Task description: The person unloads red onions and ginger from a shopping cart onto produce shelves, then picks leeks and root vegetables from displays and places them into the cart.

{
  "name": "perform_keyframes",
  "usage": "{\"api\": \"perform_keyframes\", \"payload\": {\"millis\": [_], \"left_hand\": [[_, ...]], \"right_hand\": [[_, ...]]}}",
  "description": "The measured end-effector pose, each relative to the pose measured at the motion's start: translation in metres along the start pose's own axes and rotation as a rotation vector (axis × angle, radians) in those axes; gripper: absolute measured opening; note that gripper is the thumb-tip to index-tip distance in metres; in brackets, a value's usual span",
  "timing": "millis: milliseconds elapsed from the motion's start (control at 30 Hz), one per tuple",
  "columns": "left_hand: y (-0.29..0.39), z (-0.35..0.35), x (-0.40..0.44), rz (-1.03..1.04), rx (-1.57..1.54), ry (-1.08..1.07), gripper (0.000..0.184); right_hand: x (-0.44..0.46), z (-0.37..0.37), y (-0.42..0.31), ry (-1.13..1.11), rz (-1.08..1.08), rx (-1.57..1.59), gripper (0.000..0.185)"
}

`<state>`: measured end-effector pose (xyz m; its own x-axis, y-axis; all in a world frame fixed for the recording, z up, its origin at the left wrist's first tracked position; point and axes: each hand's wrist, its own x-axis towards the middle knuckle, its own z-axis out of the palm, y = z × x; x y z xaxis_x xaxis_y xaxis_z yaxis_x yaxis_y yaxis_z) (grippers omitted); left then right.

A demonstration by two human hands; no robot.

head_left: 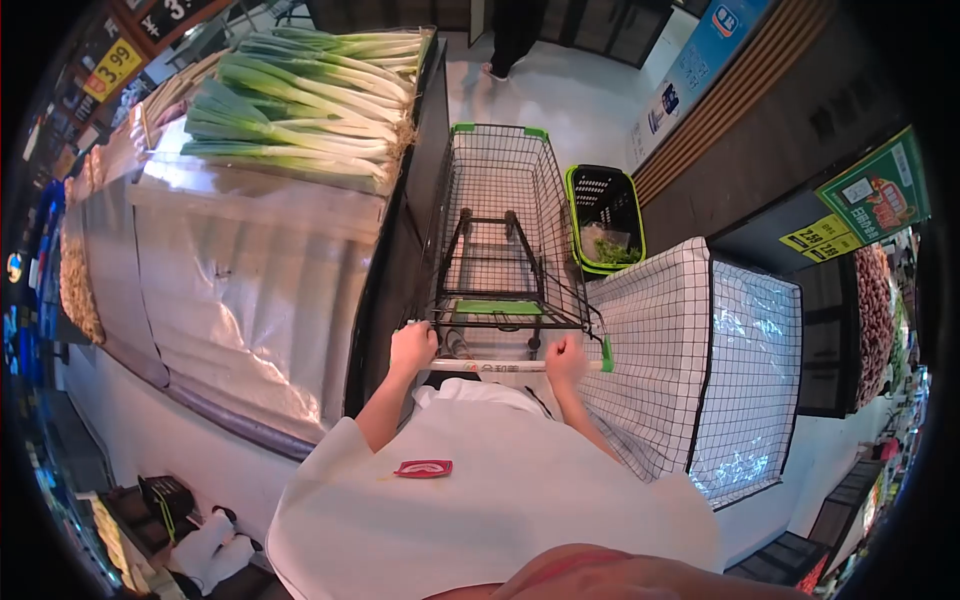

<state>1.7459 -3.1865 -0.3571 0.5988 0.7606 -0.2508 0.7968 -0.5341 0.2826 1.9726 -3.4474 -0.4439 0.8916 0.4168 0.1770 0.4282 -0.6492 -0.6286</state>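
A wire shopping cart (500,185) with green corner pieces stands in front of me, and no goods show in its basket. My left hand (413,347) is closed around the left end of the cart's handle (490,366). Near the other end of that bar, my right hand (566,360) is also closed on it, slightly blurred. Behind the handle sits the cart's green-topped fold-down flap (497,307).
Leeks (300,105) lie on a display stand (250,280) along the left. To the right are a black-and-green basket (603,220) holding bagged greens and a grid-patterned covered box (655,350). Farther ahead, a person's dark-clad legs (512,40) show on the floor.
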Motion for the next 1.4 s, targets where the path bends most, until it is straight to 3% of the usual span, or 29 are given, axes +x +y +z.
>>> {"api": "perform_keyframes", "payload": {"millis": [667, 767, 900, 967, 1033, 1133, 1233, 1400], "left_hand": [[0.029, -0.035, 0.244, 0.172, -0.197, 0.162, 0.02], [0.033, -0.041, 0.28, 0.196, -0.211, 0.161, 0.019], [0.038, -0.042, 0.302, 0.233, -0.259, 0.227, 0.011], [0.046, -0.049, 0.303, 0.223, -0.245, 0.273, 0.009], [0.054, -0.055, 0.305, 0.148, -0.237, 0.306, 0.009], [0.064, -0.056, 0.315, 0.117, -0.202, 0.343, 0.01], [0.072, -0.049, 0.339, 0.096, -0.117, 0.347, 0.013], [0.091, -0.055, 0.386, -0.06, -0.187, 0.295, 0.013]], "right_hand": [[0.25, 0.091, -0.051, -0.155, 0.214, -0.212, 0.019], [0.29, 0.106, -0.042, -0.403, 0.148, -0.231, 0.02], [0.332, 0.123, -0.038, -0.601, 0.088, 0.067, 0.027], [0.339, 0.135, -0.042, -0.646, 0.026, 0.071, 0.027], [0.345, 0.147, -0.058, -0.704, -0.084, 0.047, 0.028], [0.36, 0.162, -0.106, -0.748, -0.139, 0.328, 0.032], [0.393, 0.177, -0.139, -1.022, -0.304, 0.386, 0.035], [0.437, 0.199, -0.177, -1.338, -0.449, 0.146, 0.041]]}}
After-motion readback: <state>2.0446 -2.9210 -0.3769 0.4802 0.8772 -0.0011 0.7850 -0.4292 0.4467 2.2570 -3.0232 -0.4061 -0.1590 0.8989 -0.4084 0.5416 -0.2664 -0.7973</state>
